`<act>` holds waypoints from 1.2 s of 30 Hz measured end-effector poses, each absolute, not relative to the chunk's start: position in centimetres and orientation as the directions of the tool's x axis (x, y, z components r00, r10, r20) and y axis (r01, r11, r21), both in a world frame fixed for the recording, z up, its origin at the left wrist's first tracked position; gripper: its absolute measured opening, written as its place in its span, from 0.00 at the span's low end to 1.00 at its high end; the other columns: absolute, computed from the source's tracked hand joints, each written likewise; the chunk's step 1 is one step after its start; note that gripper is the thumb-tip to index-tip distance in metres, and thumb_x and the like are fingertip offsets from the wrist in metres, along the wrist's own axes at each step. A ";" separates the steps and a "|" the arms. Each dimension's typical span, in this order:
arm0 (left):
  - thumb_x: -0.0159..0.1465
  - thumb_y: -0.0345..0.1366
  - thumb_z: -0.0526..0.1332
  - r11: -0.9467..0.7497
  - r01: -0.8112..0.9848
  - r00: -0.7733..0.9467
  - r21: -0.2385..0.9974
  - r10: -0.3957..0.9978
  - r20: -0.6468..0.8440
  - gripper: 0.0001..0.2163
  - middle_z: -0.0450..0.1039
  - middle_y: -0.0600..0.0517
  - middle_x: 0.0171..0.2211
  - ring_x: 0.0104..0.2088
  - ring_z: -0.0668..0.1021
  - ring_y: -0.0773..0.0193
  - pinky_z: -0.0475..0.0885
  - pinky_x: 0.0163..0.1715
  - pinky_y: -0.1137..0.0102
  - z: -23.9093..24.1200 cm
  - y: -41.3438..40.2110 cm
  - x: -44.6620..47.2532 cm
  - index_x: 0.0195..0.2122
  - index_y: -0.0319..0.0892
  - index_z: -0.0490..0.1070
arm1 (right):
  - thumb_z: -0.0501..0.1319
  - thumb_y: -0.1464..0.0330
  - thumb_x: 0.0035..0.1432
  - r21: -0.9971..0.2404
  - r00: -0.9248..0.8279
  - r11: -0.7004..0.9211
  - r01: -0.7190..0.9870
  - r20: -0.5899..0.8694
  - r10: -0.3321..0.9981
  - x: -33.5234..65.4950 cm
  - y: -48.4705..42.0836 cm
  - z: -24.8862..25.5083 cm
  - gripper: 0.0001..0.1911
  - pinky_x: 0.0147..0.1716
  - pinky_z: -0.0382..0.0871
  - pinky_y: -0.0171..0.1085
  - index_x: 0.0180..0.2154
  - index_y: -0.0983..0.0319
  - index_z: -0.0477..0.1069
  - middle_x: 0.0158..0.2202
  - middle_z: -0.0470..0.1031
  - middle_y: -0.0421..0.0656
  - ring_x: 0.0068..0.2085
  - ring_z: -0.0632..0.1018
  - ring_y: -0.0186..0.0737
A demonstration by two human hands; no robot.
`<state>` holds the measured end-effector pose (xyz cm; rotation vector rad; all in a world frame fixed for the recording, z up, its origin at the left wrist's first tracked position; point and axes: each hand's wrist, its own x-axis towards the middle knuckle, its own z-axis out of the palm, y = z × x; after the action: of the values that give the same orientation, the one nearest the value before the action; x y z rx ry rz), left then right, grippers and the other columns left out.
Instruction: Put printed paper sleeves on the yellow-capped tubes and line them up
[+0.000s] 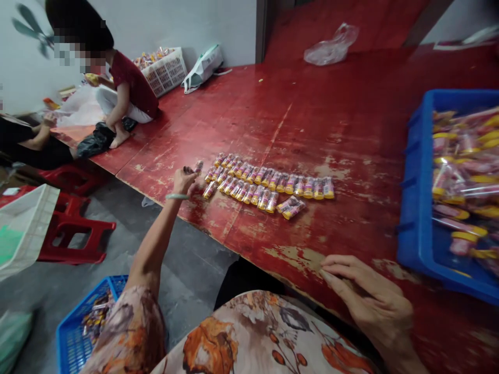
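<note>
Small clear tubes with yellow caps and pink-purple labels (249, 193) lie side by side in slanting rows on the worn red tabletop (351, 234). At the left end of these rows, my left hand (185, 181) has its fingers closed on one such tube (198, 167); the fingers partly cover it. A couple of tubes (291, 208) lie slightly apart in front of the rows. My right hand (370, 296) hovers by the near table edge, thumb and fingertips drawn together, with nothing visible between them.
A blue crate (415, 182) of yellow-capped tubes stands at the right. A blue basket (68, 332) and red stools (83, 236) are on the floor at left. Two people sit at the far left, near a white crate (169, 72). A plastic bag (331, 47) lies at the back.
</note>
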<state>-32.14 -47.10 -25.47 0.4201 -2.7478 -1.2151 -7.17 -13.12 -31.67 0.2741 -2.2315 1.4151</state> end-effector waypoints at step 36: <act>0.50 0.33 0.73 -0.363 -0.725 -0.682 0.586 0.501 -0.534 0.11 0.80 0.47 0.35 0.34 0.82 0.61 0.78 0.36 0.69 -31.2 -24.5 -16.1 0.34 0.37 0.76 | 0.63 0.65 0.53 -0.907 -0.913 0.421 -0.026 0.193 0.359 -9.6 -7.4 -28.1 0.08 0.32 0.68 0.36 0.30 0.62 0.79 0.29 0.78 0.42 0.29 0.75 0.37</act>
<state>-16.07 -24.47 -31.15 0.5620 -1.7777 -3.4400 -9.62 -7.43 -28.05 -0.2852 -2.3229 1.4919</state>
